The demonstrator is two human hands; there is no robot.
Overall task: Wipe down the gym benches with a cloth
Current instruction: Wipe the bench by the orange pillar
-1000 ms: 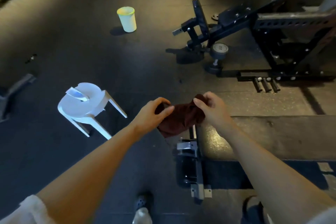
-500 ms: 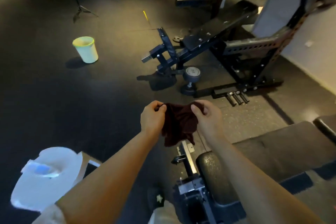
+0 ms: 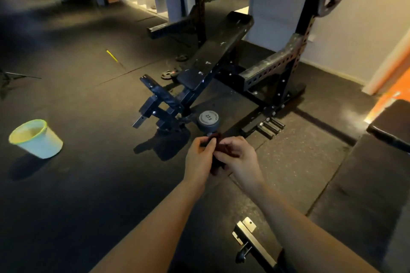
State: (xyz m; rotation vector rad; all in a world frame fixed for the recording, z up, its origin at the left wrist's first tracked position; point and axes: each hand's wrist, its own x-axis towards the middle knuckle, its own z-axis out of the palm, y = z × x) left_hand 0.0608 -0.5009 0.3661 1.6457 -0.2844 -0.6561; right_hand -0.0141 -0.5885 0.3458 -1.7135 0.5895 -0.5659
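Bunching up between the two hands, the dark red cloth (image 3: pixel 216 157) is now a small wad. Half a second ago it was hung open from its top edge, with the hands a little apart. Now the hands have been brought right together, so only a thin strip of cloth can be seen between them. The view has also been lifted, and the tilted black bench (image 3: pixel 218 51) under the rack is now seen just past the hands. This is judged to mean that the cloth is being folded to get it ready, and that this bench may be wiped next. No wiping is being done yet, since the cloth is held up in the air and touches no bench.

The cloth is pinched by the left hand (image 3: pixel 198 159) with the thumb and curled fingers at its top. It is wrapped by the right hand (image 3: pixel 238 159), whose fingers are curled over it. Both arms are stretched out in front, with the wrists close together.

Just beyond the hands a round grey dumbbell (image 3: pixel 208 118) is stood on the floor. Far off to the left of the hands a pale bucket (image 3: pixel 38 142) is seen. To the right of the hands, a flat bench pad (image 3: pixel 366 195) is laid low.
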